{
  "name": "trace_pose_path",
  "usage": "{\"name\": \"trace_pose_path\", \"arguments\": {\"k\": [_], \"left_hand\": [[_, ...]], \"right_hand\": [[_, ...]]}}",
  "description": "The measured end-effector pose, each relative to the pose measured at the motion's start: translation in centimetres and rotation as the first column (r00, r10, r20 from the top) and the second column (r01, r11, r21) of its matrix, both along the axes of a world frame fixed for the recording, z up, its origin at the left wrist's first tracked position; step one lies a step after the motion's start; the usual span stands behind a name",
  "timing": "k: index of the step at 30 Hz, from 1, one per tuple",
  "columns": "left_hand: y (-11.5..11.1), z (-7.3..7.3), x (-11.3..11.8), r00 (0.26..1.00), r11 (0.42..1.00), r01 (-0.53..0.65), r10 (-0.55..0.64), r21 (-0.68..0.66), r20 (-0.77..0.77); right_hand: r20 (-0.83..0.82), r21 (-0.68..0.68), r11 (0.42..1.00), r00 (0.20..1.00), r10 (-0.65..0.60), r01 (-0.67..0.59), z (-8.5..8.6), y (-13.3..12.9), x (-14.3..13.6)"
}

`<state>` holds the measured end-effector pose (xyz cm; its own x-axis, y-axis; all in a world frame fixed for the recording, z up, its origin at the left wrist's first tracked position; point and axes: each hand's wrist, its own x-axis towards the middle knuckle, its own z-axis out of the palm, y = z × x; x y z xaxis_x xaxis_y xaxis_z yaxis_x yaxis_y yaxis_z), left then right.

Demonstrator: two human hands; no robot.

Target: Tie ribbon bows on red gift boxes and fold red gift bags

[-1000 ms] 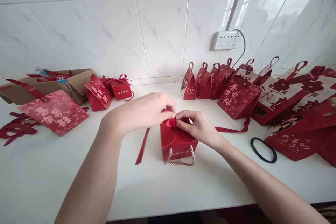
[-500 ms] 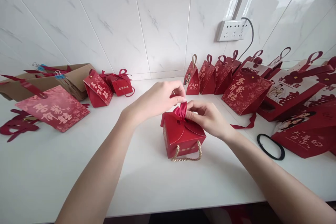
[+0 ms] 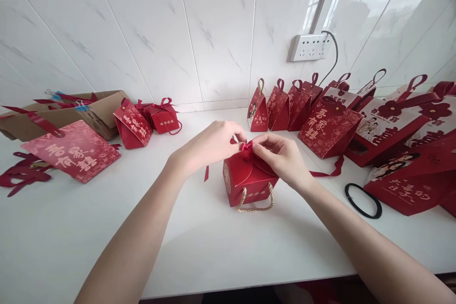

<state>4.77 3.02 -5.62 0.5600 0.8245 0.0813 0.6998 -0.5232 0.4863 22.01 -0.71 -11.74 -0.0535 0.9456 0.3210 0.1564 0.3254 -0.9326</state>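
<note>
Both hands pinch ribbon atop small red box

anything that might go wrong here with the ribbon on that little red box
Slipping: the left hand and right hand both have fingers at the ribbon, so it might loosen if either lets go.
Creasing: the box has curved flaps right under the ribbon, and a hard pull might bend them.
Snagging: the red strip lies close to a bag and could catch there if tugged.
</note>
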Motion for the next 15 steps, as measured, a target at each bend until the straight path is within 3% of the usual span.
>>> {"name": "trace_pose_path", "arguments": {"k": [6, 10, 15], "left_hand": [[0.2, -0.7, 0.5, 0.999, 0.995, 0.02, -0.016, -0.094, 0.043], [0.7, -1.2, 0.7, 0.992, 0.998, 0.037, -0.03, -0.057, 0.122], [1.0, -1.2, 0.3, 0.996, 0.997, 0.078, -0.077, -0.027, 0.055]], "right_hand": [[0.074, 0.006, 0.999, 0.997, -0.036, 0.036, 0.7, -0.1, 0.4], [0.113, -0.012, 1.0, 0.993, -0.027, 0.028, 1.0, -0.2, 0.5], [0.102, -0.011, 0.999, 0.994, -0.031, 0.033, 0.9, 0.0, 0.5]]}}
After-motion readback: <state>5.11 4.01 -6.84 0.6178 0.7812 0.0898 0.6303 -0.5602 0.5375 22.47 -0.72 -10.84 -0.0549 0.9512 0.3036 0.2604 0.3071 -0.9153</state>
